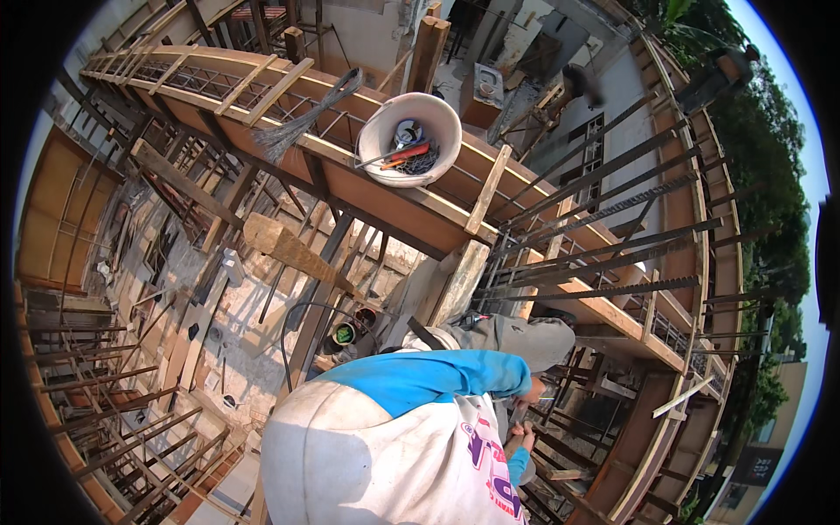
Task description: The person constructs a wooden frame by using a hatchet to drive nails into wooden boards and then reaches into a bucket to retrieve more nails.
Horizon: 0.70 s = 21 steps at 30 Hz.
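Observation:
At the lower right, my left hand point(532, 393) reaches out of a blue sleeve with fingers curled. Just below it, my right hand point(522, 435) is also closed, its blue cuff partly hidden by my white shirt point(350, 455). Whatever the fingers hold is too small and shaded to name. Both hands are near my grey trousers point(525, 337) and the dark bars beneath. Farther off, a white bucket point(448, 127) sits on the beam formwork, holding an orange-handled tool point(408, 151) and dark wire. Beside it lies a bundle of thin wire point(278, 138).
Long steel rebars point(674, 285) jut across the right side. Wooden beam formwork point(367, 203) crosses the far side, with a thick timber point(271, 238) at left. A littered floor point(254, 306) lies well below. Other people point(582, 83) are at the far right.

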{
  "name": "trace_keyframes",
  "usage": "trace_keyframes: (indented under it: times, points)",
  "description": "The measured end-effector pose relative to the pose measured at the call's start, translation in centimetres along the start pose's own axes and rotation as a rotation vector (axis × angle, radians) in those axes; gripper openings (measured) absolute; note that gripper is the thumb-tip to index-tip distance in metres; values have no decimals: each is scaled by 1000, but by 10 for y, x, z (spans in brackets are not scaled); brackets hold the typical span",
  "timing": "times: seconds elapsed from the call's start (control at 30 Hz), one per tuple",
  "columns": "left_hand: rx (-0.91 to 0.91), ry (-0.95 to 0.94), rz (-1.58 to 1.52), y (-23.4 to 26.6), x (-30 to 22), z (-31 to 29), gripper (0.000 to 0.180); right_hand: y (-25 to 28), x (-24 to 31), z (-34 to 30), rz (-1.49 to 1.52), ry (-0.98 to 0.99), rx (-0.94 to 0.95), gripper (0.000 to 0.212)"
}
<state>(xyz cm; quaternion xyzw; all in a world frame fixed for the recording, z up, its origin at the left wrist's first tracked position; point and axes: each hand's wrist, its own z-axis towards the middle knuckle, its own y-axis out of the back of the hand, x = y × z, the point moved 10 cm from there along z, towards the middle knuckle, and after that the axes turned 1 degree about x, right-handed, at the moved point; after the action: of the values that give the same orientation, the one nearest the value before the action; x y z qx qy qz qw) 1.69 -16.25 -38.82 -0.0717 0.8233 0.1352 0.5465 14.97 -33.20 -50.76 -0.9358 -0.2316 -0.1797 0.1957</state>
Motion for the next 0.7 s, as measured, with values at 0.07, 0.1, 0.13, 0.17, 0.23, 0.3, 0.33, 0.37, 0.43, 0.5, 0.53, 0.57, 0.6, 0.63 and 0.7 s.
trace_keyframes:
  times: [0.07,0.1,0.13,0.17,0.23,0.3,0.33,0.37,0.43,0.5,0.53,0.57,0.6,0.63,0.7]
  points:
    - [37,-12,-32,-4,-5,-4,21,-5,-1,-8,28,-2,13,20]
    - [33,-14,-26,-3,-6,-7,21,-7,-2,-11,45,-8,19,21]
    - [34,-7,-19,-3,-6,-9,20,-10,-6,-13,82,-47,20,21]
    - [35,2,-12,-2,-5,-11,20,-14,-6,-15,83,-44,27,21]
    - [32,-2,4,-4,-11,-15,34,-8,-3,-14,87,-27,41,22]
    - [44,-26,15,-8,-14,-13,32,-2,0,-11,89,0,43,24]
    - [34,-25,17,-9,-6,-4,32,-5,1,-9,77,14,46,27]
    - [2,-74,71,-9,-3,5,31,-10,2,-8,72,14,56,27]
    - [-16,-119,123,-10,-3,9,30,-12,-4,-12,142,-41,64,26]
    - [48,-137,163,-15,-1,10,28,-18,-6,-14,165,-51,92,26]
    - [65,-141,162,-16,-10,2,28,-13,-5,-15,195,-52,110,26]
    - [88,-103,194,-18,-16,-4,26,-6,-4,-15,205,-48,99,26]
    - [98,-58,221,-16,-15,-12,24,-3,-2,-14,198,-21,70,27]
    - [96,-55,214,-19,-12,-10,24,-1,-1,-12,189,5,41,29]
    - [-146,-230,438,-6,-29,-12,21,-1,0,-17,151,16,37,32]
